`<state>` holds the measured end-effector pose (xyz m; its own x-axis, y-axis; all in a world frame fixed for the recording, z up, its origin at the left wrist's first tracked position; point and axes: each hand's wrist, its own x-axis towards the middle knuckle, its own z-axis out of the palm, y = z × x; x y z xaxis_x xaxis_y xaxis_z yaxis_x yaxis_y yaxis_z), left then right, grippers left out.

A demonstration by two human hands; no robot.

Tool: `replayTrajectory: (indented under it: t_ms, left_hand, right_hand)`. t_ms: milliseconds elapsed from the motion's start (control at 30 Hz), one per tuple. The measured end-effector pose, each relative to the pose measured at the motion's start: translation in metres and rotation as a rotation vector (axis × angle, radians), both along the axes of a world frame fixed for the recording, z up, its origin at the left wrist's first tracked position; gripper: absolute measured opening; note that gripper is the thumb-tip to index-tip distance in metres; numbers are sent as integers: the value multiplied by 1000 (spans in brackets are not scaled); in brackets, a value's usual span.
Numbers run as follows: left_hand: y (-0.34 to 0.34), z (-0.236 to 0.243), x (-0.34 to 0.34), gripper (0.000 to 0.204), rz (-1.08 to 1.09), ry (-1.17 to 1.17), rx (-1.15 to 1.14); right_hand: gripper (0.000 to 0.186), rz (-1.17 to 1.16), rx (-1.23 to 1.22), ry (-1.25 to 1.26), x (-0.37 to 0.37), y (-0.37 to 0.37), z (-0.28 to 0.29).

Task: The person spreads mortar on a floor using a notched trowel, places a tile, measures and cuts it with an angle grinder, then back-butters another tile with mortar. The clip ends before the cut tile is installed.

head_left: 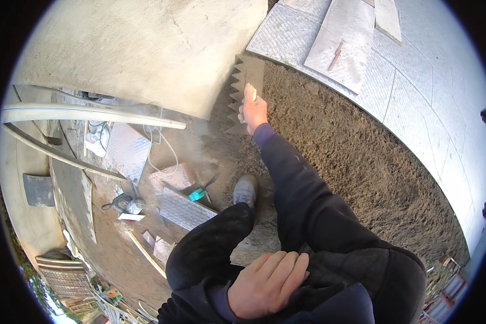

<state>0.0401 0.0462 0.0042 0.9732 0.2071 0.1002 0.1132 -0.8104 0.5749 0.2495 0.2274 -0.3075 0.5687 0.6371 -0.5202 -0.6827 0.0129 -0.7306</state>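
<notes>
My right hand reaches out ahead, its fingers closed round the handle of a notched trowel. Large pointed teeth line the trowel's left edge, and its blade lies low over the brown, crumbly soil. To the trowel's left is the pale wall; light textured tiles are to its right. Close to me, my left hand rests on the dark cloth of my clothes, fingers side by side and holding nothing. Its thumb is hidden.
A loose pale slab with a red stick lies on the tiles. At left are a long pale strip, a power tool, a block, a turquoise-handled tool and a patterned tile beside my boot.
</notes>
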Motion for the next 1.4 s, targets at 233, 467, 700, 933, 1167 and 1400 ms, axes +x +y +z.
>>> replayTrajectory:
  t_ms: [233, 467, 700, 933, 1167, 1400]
  left_hand:
    - [15, 6, -16, 42, -18, -29, 38]
    - [-9, 0, -7, 42, -50, -28, -60]
    - [-9, 0, -18, 46, -30, -33, -52]
    - [7, 2, -16, 46, -29, -43, -3]
    - [7, 4, -4, 46, -41, 18, -63]
    - [3, 4, 1, 41, -59, -73, -32]
  right_hand:
    - [59, 568, -384, -1411, 56, -103, 6]
    - [57, 686, -498, -1654, 133, -96, -10]
    - [62, 614, -557, -1653, 150, -67, -24]
    - [70, 814, -481, -1347, 151, -64, 31]
    - [88, 905, -496, -1451, 191, -6, 50]
    - [82, 1092, -685, -1169, 257, -55, 73]
